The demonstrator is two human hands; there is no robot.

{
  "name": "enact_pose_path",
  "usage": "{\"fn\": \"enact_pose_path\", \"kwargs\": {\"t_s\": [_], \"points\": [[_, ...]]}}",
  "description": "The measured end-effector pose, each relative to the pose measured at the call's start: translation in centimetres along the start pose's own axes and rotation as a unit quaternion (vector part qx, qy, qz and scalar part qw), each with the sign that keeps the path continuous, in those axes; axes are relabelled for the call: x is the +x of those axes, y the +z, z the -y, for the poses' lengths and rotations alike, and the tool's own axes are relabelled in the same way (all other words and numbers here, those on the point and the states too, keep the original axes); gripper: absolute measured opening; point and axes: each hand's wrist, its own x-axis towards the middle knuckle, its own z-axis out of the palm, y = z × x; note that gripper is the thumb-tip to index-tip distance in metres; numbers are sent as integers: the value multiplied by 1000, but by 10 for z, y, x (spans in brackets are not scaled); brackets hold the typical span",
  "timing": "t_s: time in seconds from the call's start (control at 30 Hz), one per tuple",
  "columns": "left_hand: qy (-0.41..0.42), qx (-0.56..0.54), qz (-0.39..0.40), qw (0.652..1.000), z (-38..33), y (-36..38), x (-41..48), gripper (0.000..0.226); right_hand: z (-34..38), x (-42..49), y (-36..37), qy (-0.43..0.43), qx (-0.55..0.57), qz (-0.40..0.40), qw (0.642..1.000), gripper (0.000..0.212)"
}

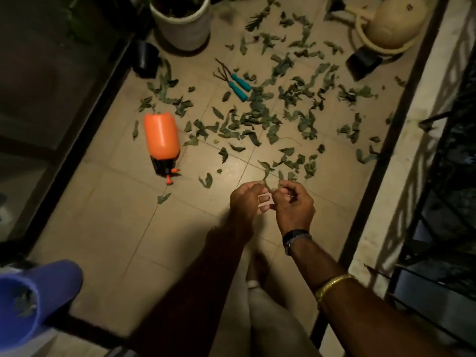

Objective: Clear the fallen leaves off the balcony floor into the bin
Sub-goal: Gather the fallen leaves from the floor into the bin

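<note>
Dark green fallen leaves (260, 117) lie scattered over the beige tiled balcony floor (123, 228), thickest in the middle and far part. My left hand (246, 203) and my right hand (293, 206) are held together above the floor, fingers curled. Both pinch a few leaves (268, 180) that stick up between them. The blue bin (33, 302) stands at the lower left, leaning, with some leaves visible inside.
An orange spray bottle (161, 137) lies on its side left of the leaves. Two teal-handled garden tools (238, 85) lie among them. A white pot (181, 20), small black pots (146, 57) and a cream pot (391, 24) stand at the far end. A railing (438, 202) runs along the right.
</note>
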Motion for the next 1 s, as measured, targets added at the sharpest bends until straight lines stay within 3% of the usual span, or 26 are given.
{"fn": "enact_pose_path", "kwargs": {"t_s": [0.23, 0.43, 0.77, 1.0], "points": [[9, 97, 44, 994, -4, 69, 46, 25, -11, 70, -44, 46, 12, -68, 997, 21], [20, 127, 66, 990, 16, 138, 74, 20, -39, 134, -83, 53, -18, -49, 997, 26], [50, 66, -93, 992, 133, 250, 224, 14, -171, 318, -120, -23, -115, 53, 992, 30], [41, 6, -106, 993, 186, 268, 332, 16, -255, 469, -66, -112, -247, 115, 956, 26]]}}
